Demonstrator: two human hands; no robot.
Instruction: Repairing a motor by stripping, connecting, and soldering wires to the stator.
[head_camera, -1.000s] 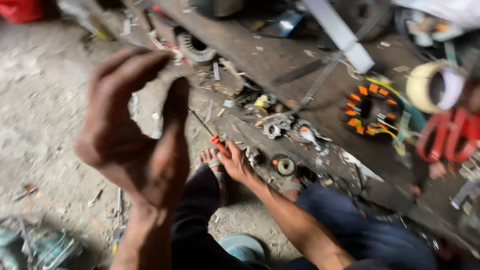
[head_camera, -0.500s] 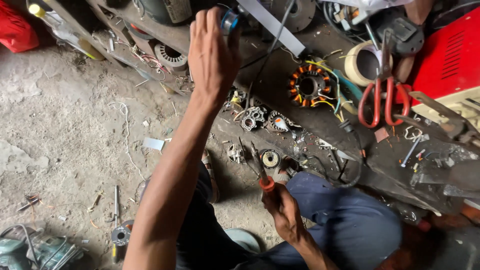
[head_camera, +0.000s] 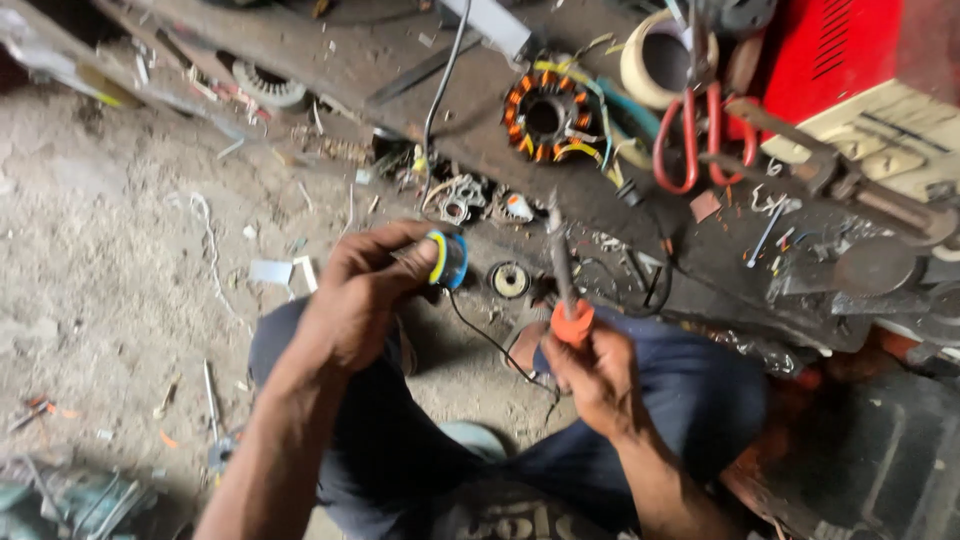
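Dusty floor; hands grip blue-yellow spool (head_camera: 447, 258), orange-handled tool (head_camera: 566, 300).

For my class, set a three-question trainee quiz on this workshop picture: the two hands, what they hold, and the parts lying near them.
1. True or false: the left hand holds a small blue and yellow spool.
2. What does the right hand grip? A) red-handled scissors B) an orange-handled tool, probably a soldering iron C) a roll of tape
3. Which wound motor part lies on the dark board beyond the hands?

Key
1. True; a thin dark wire hangs from it.
2. B; the orange-handled tool points up. The red-handled scissors lie untouched on the board.
3. The stator with orange windings.
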